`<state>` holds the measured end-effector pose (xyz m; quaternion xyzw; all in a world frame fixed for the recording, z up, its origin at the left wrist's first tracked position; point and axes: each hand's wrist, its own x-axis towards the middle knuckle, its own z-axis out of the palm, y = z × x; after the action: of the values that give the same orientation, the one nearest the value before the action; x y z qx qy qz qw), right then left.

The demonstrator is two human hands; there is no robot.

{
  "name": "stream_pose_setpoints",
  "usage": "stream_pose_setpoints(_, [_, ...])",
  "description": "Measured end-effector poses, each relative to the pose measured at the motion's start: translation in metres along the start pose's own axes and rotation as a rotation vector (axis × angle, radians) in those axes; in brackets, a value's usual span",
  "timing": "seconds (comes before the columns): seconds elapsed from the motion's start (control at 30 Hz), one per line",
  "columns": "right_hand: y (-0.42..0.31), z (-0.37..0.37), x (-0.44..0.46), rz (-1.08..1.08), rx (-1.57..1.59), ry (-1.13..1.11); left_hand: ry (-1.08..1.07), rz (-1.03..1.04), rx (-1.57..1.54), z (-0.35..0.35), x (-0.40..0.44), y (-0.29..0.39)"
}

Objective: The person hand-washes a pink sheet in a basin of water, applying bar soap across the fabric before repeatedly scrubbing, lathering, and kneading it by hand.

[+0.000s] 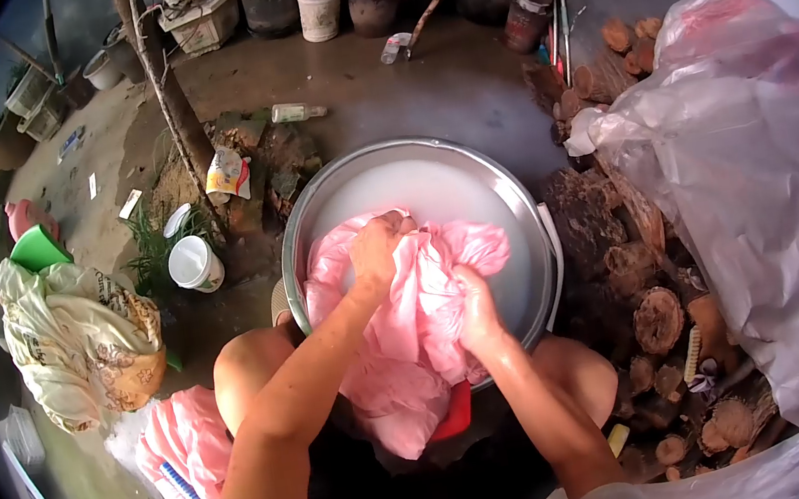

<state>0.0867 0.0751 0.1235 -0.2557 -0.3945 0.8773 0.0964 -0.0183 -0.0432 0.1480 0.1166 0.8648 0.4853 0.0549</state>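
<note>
Wet pink cloth [401, 340] is bunched in a large metal basin [521, 195] of cloudy, whitish water [411, 182]. One end of it hangs over the near rim toward my lap. My left hand [381, 247] is closed on the upper part of the cloth, knuckles up. Lower and to the right, my right hand [476, 312] grips a gathered fold, its thumb on top. A red object [453, 412] shows partly under the cloth at the near rim; its kind is hidden.
More pink cloth [188, 444] with a blue-and-white brush-like item [185, 488] lies at left. Beyond are a cloth-draped green container [82, 332] and a white tub [195, 264]. Stacked logs [658, 318] under plastic sheeting [743, 174] flank the right. Pots [320, 10] line the back.
</note>
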Motion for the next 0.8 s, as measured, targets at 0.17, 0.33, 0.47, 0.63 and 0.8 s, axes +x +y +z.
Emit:
stream_pose_setpoints(0.17, [-0.072,-0.006,-0.003,-0.161,0.144,-0.1,-0.603,-0.083,-0.589,-0.024,-0.004,-0.005])
stream_pose_setpoints(0.33, [-0.062,0.011,-0.01,-0.204,0.118,-0.247,-0.581,-0.027,-0.705,-0.009,-0.038,0.014])
stream_pose_setpoints(0.47, [-0.069,0.006,-0.017,-0.174,-0.308,-0.346,-0.788,-0.365,-1.147,-0.021,-0.036,0.029])
stream_pose_setpoints(0.63, [-0.064,0.002,-0.013,-0.182,-0.55,-0.33,-0.4,0.045,-0.08,-0.022,-0.05,0.036])
stream_pose_setpoints(0.8, [-0.08,-0.016,-0.007,-0.078,-0.422,-0.101,-0.268,-0.151,-1.053,-0.081,0.016,-0.02])
